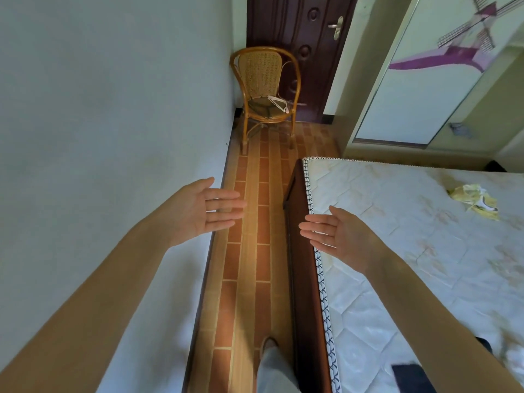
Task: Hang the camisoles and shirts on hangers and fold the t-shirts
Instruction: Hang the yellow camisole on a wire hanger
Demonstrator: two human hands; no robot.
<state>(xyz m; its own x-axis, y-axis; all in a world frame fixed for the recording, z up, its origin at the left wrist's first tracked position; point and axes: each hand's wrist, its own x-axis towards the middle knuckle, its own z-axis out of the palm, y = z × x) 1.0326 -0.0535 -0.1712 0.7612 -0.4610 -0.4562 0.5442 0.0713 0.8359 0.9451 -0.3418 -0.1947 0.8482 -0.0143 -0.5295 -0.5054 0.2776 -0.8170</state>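
My left hand (205, 209) and my right hand (333, 231) are stretched out in front of me, palms facing each other, fingers straight, holding nothing. Between them lies the tiled floor strip. A crumpled yellow and white garment (475, 201) lies on the bare mattress (397, 251) at the right. White hangers (279, 103) lie on the seat of a rattan chair (266, 89) at the far end of the aisle.
A narrow aisle of brown floor tiles (255, 251) runs between the white wall (99, 123) on the left and the bed's dark wooden frame (300, 279). A dark door (303, 38) stands behind the chair. A wardrobe with a windmill picture (439, 66) is at the right.
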